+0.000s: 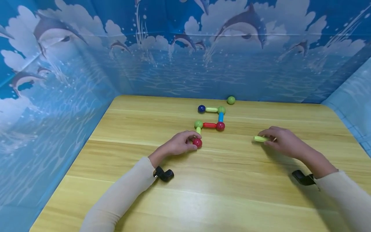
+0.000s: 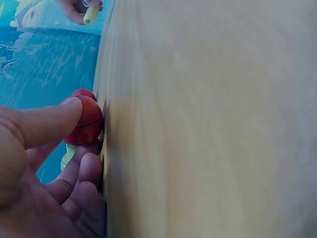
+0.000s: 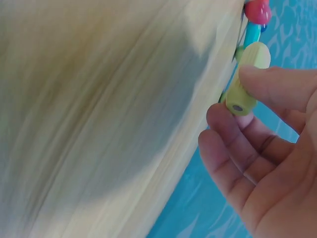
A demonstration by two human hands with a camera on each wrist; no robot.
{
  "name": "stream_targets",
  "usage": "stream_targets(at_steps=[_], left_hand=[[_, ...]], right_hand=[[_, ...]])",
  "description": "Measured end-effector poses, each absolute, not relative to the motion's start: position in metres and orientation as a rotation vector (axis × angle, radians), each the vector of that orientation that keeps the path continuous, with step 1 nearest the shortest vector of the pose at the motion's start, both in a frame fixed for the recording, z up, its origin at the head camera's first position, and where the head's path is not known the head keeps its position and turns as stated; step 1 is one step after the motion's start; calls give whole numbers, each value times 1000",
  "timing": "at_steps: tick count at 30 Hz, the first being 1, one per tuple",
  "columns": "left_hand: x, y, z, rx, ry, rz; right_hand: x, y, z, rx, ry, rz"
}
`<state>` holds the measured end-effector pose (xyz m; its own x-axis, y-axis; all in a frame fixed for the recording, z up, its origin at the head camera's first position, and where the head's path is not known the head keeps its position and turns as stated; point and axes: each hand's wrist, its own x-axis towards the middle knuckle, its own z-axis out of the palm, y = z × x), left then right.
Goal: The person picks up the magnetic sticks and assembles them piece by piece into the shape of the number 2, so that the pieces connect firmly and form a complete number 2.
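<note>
My left hand (image 1: 183, 142) grips a red ball (image 1: 197, 143) between thumb and fingers at the near end of a zigzag chain on the table. From that ball a short yellow-green rod (image 1: 198, 130) leads to a green ball (image 1: 198, 124). Beyond it come a red rod (image 1: 209, 125), another red ball (image 1: 220, 126), a blue rod (image 1: 221, 117), a second green ball (image 1: 221, 110), a pale yellow rod (image 1: 211, 110) and a dark blue ball (image 1: 201, 109). Off to the right, my right hand (image 1: 285, 141) pinches a loose yellow-green rod (image 3: 247, 79), whose end shows a grey metal disc.
A single green ball (image 1: 231, 100) lies by the table's back edge, apart from the chain. Blue dolphin-printed cloth (image 1: 185, 71) hangs behind and at both sides of the wooden table (image 1: 185, 199). Each wrist carries a black camera mount (image 1: 164, 174).
</note>
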<state>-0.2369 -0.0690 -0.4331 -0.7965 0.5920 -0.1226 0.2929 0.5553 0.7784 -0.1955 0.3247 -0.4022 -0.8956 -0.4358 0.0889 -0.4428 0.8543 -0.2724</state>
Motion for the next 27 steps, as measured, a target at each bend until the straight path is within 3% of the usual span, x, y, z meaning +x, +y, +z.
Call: stream_targets(at_steps=[9, 27], left_hand=[[-237, -68, -433, 719, 2416, 1109], [-237, -68, -435, 723, 2411, 1120]], right_hand=[[-188, 294, -399, 893, -2934, 390], [-193, 243, -398, 1006, -2983, 516]])
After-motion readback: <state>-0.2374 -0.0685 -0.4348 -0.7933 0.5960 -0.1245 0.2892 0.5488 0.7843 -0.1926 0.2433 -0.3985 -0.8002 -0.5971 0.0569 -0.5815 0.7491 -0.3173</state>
